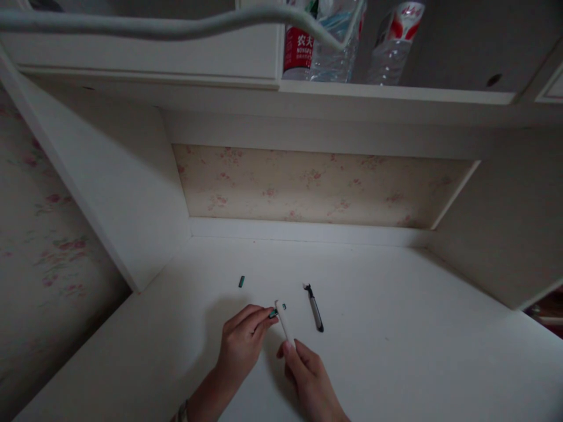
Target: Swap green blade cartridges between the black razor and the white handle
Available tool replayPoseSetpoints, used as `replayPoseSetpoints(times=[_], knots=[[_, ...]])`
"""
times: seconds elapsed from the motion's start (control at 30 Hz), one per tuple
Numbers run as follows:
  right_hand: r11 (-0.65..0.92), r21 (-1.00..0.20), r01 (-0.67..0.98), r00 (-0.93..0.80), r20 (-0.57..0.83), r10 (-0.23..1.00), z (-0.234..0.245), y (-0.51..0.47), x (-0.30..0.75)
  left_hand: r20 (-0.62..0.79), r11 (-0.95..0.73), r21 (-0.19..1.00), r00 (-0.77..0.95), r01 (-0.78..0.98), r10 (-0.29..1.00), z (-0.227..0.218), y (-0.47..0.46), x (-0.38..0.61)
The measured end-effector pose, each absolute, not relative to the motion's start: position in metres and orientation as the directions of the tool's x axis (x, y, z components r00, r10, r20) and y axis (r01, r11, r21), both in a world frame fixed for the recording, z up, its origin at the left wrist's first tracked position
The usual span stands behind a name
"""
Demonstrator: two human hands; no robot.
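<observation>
My right hand is closed around the lower end of a white pen barrel that points up and away from me. My left hand pinches a small green part right at the barrel's upper end. Whether the green part touches the barrel I cannot tell. A dark pen refill lies on the white desk just right of the barrel. Another small green piece lies on the desk beyond my left hand.
The desk sits in a recess with white side panels and a floral back wall. A shelf above holds plastic water bottles. A grey cable crosses the top of the view.
</observation>
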State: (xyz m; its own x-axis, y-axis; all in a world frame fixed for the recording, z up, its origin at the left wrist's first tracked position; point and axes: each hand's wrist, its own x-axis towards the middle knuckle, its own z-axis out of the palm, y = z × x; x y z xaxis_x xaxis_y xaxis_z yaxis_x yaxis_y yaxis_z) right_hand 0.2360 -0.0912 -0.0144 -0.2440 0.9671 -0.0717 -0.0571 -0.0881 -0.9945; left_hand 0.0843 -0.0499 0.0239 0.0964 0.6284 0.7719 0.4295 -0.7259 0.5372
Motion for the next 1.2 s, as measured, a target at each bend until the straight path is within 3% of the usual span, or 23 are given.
replayPoseSetpoints(times=[0.1, 0.27, 0.43, 0.6, 0.77, 0.93, 1.1, 1.2], knots=[[-0.073, -0.997, -0.007, -0.313, -0.068, 0.947, -0.013, -0.091, 0.236, 0.753, -0.709, 0.545, 0.111, 0.447, 0.649, 0.024, -0.05, 0.084], [-0.085, -0.995, -0.044, -0.163, -0.077, 0.984, -0.014, -0.091, 0.239, 0.791, -0.736, 0.517, 0.084, 0.438, 0.606, 0.023, -0.049, 0.084], [-0.052, -0.998, 0.018, -0.282, -0.055, 0.958, -0.016, -0.092, 0.237, 0.789, -0.737, 0.504, 0.107, 0.451, 0.605, 0.022, -0.048, 0.084], [-0.089, -0.995, -0.04, -0.185, -0.081, 0.979, -0.013, -0.092, 0.237, 0.805, -0.744, 0.5, 0.078, 0.443, 0.588, 0.02, -0.048, 0.083], [-0.09, -0.995, -0.031, -0.268, -0.079, 0.96, -0.012, -0.093, 0.235, 0.803, -0.741, 0.487, 0.096, 0.463, 0.588, 0.02, -0.049, 0.083], [-0.106, -0.988, -0.115, -0.176, -0.084, 0.981, -0.015, -0.091, 0.236, 0.806, -0.738, 0.498, 0.07, 0.455, 0.587, 0.023, -0.049, 0.083], [-0.123, -0.99, -0.074, -0.285, -0.097, 0.954, -0.008, -0.093, 0.235, 0.811, -0.732, 0.475, 0.079, 0.489, 0.579, 0.024, -0.049, 0.084], [-0.102, -0.991, -0.086, -0.206, -0.083, 0.975, -0.004, -0.093, 0.235, 0.806, -0.728, 0.485, 0.075, 0.484, 0.586, 0.023, -0.049, 0.084]])
